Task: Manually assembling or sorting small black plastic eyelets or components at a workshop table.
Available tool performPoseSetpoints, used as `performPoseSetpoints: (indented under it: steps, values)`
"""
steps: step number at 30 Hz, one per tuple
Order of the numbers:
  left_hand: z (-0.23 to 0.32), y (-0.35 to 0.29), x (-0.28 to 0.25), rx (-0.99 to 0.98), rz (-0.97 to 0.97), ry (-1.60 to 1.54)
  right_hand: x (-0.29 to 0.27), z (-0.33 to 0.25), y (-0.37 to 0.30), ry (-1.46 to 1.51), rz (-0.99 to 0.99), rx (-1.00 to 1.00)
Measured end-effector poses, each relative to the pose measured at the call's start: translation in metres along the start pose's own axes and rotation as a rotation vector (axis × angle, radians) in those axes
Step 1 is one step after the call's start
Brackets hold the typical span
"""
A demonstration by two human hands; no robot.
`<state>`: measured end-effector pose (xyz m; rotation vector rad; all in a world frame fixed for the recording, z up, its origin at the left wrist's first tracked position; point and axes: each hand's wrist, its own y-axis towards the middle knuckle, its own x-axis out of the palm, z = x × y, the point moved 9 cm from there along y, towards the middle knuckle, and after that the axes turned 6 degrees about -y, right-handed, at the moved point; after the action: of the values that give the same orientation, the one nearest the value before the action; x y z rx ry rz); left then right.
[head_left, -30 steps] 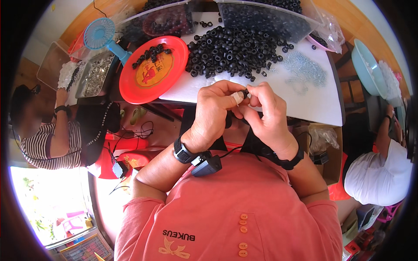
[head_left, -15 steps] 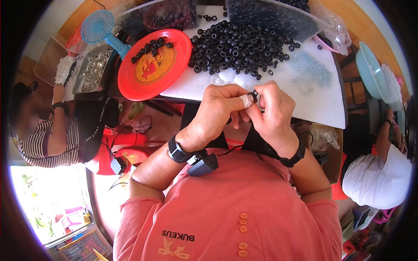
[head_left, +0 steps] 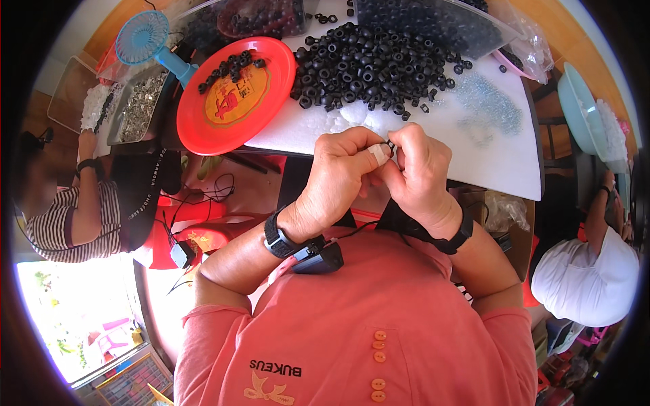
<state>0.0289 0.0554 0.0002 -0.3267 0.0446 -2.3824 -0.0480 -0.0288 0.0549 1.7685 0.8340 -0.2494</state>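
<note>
Above the table's near edge, my left hand (head_left: 338, 166) and my right hand (head_left: 421, 172) meet fingertip to fingertip. Between them they pinch a small black ring-shaped part (head_left: 391, 145), mostly hidden by the fingers. White tape wraps my left thumb. Just beyond my hands lies a large heap of black ring-shaped parts (head_left: 372, 68) on the white tabletop (head_left: 487, 159). To the left, a red round plate (head_left: 271, 91) carries several of the same black parts. Small clear pieces (head_left: 491, 105) are scattered at the right.
Clear bins (head_left: 433, 27) of black parts stand at the back. A blue fan (head_left: 143, 39) and a metal tray (head_left: 139, 108) of shiny pieces are at left. A light-blue basin (head_left: 579, 111) is at right. One person (head_left: 81, 216) sits left, another (head_left: 586, 277) right.
Both hands stay together, with small finger shifts; the black part is more covered by the fingertips now. The whole view has shifted slightly.
</note>
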Motion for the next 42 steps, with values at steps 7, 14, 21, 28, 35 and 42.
performPoseSetpoints:
  steps: [7,14,21,28,35,42]
  values:
    - [-0.004,0.001,0.000,-0.063,-0.098,-0.052,0.005,0.002,0.006,0.018,-0.090,0.038]
    - [0.016,-0.002,-0.008,0.036,-0.098,0.318,0.009,0.006,0.007,0.067,-0.233,0.133]
    - [0.046,-0.017,-0.003,0.782,0.015,0.803,0.039,0.007,0.019,-0.336,-0.590,0.101]
    - [0.039,-0.013,0.004,0.800,-0.140,0.850,0.037,0.032,0.019,-0.176,-0.621,0.311]
    - [0.037,-0.003,0.004,0.788,-0.205,0.869,0.040,0.053,0.008,0.191,-0.707,0.590]
    - [0.035,0.001,0.007,0.832,-0.166,0.853,0.037,0.057,0.004,0.252,-0.665,0.607]
